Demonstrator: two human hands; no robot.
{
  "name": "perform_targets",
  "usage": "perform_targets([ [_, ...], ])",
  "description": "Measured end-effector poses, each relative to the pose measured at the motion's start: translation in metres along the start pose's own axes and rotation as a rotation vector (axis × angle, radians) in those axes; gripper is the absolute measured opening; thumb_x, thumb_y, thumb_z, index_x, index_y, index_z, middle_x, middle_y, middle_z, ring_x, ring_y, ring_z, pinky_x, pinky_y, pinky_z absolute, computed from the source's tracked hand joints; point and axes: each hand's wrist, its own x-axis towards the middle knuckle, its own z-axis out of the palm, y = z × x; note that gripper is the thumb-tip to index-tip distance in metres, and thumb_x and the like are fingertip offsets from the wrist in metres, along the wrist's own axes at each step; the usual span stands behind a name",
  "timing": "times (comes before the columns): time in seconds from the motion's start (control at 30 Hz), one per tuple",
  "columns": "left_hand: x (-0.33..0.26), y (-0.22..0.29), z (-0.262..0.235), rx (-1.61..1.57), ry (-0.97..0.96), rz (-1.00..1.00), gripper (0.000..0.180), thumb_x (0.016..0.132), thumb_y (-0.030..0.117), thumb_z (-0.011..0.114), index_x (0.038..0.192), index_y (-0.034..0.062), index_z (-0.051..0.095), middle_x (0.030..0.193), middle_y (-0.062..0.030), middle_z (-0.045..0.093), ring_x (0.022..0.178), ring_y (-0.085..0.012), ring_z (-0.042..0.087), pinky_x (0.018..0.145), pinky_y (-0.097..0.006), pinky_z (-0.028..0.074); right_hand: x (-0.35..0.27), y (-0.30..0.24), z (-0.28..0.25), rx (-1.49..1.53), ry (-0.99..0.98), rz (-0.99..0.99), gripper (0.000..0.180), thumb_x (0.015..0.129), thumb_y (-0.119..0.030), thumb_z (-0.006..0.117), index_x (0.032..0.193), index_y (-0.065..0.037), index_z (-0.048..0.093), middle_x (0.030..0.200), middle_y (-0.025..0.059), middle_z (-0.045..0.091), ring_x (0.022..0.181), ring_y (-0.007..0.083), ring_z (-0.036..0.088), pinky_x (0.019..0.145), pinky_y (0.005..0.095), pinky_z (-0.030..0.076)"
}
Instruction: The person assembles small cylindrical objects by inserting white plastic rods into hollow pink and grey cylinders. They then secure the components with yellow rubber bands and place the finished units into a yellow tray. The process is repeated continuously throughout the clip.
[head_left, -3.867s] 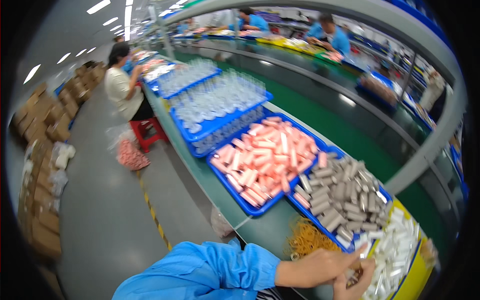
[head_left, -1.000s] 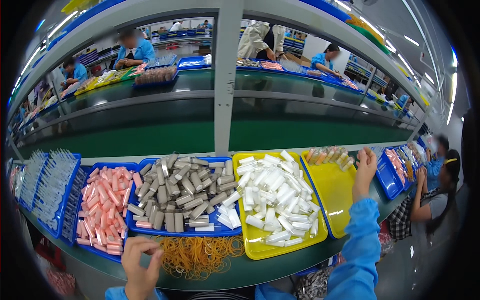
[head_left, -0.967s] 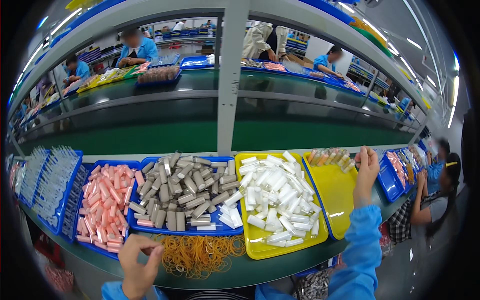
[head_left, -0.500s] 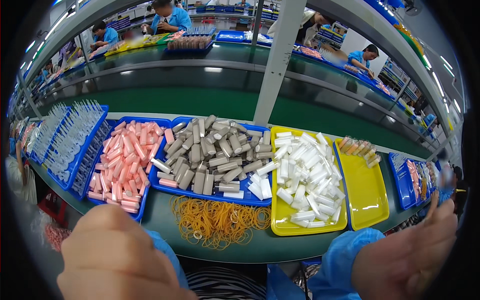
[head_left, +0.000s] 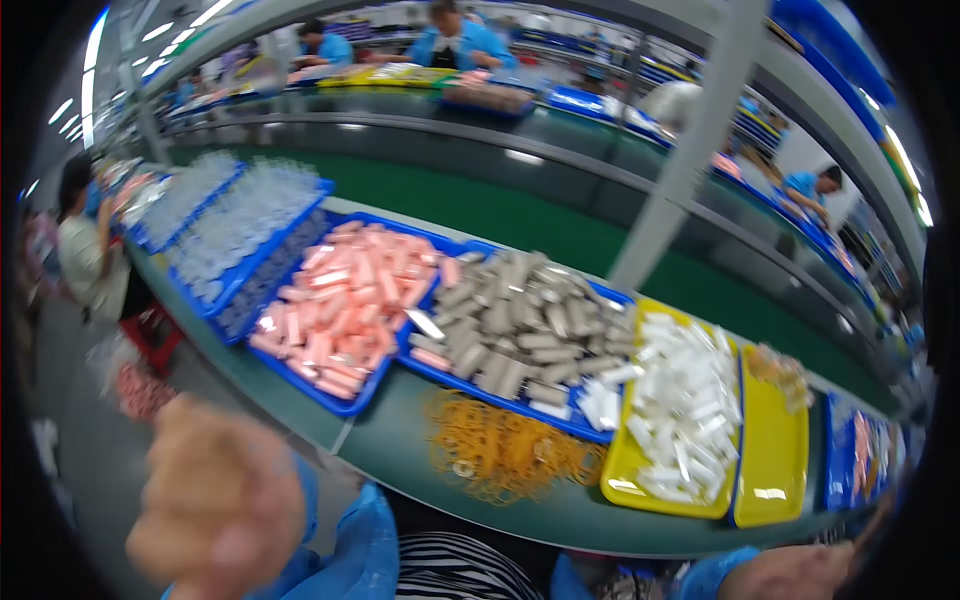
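While blue tray (head_left: 342, 406) holds pink pieces (head_left: 345, 300); yellow tray (head_left: 655, 500) holds white pieces (head_left: 685, 410).

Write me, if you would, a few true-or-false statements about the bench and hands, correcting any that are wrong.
1. The white pieces lie in a yellow tray. True.
2. The orange bands are heaped in a tray. False: the orange bands lie loose on the green bench.
3. The pink pile is left of the grey pieces. True.
4. The left hand rests on the pink pile. False: the left hand is apart from it, at the lower left of the view.
5. The grey pieces' tray holds nothing pink. False: a pink piece lies at its left end.
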Motion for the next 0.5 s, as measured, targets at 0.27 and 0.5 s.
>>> perform_targets([
  [0.27, -0.052, -0.110, -0.156, 1.014, -0.959, -0.409, 0.005, 0.083, 0.013, 0.069, 0.084, 0.0095, 0.066, 0.080, -0.0074, 0.062, 0.069, -0.0270, 0.064, 0.055, -0.038, 0.050, -0.074, -0.004, -0.002, -0.389, -1.024, 0.787, 0.013, 0.085, -0.002, 0.073, 0.097, 0.001, 0.070, 0.082, 0.0133, 0.069, 0.073, 0.0261, 0.066, 0.066, 0.0347, 0.051],
  [0.5, -0.045, -0.250, -0.226, 1.176, -1.110, -0.495, 0.012, 0.082, 0.011, 0.064, 0.092, 0.0056, 0.067, 0.095, -0.0165, 0.065, 0.090, -0.0394, 0.064, 0.076, -0.048, 0.050, -0.118, 0.013, 0.007, -0.448, -0.848, 0.957, 0.014, 0.078, 0.000, 0.071, 0.092, 0.000, 0.068, 0.075, 0.0127, 0.065, 0.068, 0.0297, 0.061, 0.064, 0.0387, 0.045],
])
